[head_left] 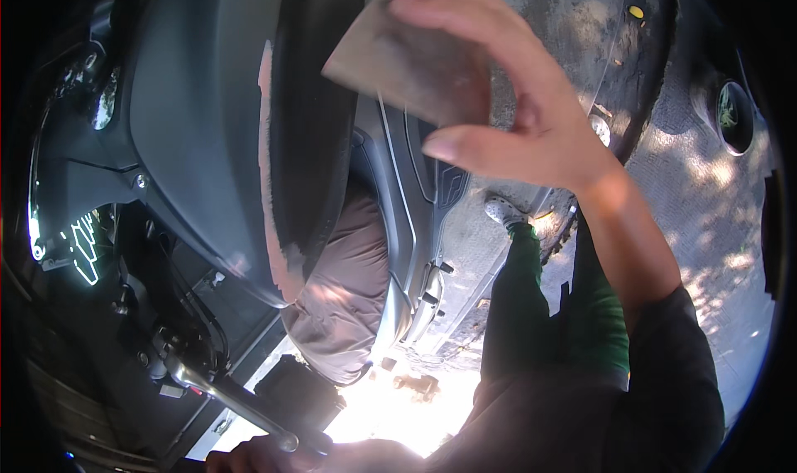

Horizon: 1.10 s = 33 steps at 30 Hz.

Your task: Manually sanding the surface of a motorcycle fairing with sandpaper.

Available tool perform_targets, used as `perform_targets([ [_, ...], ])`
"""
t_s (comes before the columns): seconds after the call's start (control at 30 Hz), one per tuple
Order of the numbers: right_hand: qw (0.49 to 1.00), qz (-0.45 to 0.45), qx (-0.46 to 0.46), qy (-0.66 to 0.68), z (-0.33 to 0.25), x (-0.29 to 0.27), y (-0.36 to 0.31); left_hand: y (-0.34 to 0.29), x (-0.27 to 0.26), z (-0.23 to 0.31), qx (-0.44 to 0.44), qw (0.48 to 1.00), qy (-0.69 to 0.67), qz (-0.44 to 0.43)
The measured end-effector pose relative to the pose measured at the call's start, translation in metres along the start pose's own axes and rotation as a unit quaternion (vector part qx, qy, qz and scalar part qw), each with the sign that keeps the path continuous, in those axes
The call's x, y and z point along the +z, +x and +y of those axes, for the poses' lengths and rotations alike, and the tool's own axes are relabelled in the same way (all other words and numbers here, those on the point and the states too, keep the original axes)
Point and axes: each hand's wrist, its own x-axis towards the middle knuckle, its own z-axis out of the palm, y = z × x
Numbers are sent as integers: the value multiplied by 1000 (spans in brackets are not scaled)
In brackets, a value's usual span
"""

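Right hand (531, 112): curled around the sheet, fingers over its upper edge, thumb at its lower edge; motion-blurred.
Grey-brown sheet (415, 62): in the right hand, left of the palm; its free corner points left toward the black band (311, 133), overlapping it in view; contact cannot be told.
Sheet's long axis: slopes down from left to right, crossing the band's upright run.
Pinkish strip (266, 149): along the band's left edge, beyond the corner, beside the grey panel (187, 83).
Nearer hand: the right, by far.
Left hand (253, 456): low, near the metal lever's (224, 397) ball end; finger state cannot be told.
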Motion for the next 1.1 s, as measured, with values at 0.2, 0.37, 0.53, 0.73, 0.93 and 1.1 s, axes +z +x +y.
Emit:
perform_targets([
  [0.2, 535, 219, 332, 745, -76, -5, -51, -11, -10, 13, 54, 998, 15, 4],
  [0.37, 950, 5, 304, 76, -153, 21, -44, -11, -27, 9, 34, 999, -13, -34],
  [0.53, 953, 24, 243, -178, -180, 59, -17, -10, -26, -3, 51, 990, 126, -22],
  [0.73, 921, 125, 232, -288, -139, 86, 30, -15, -35, 4, 30, 993, 111, 14],
  [0.93, 915, 140, 235, -297, -106, 92, 49, -13, -14, -3, 73, 984, 149, 65],
  [1.1, 915, 130, 234, -302, -108, 102, 43, -5, -19, 0, 14, 992, 108, -56],
])
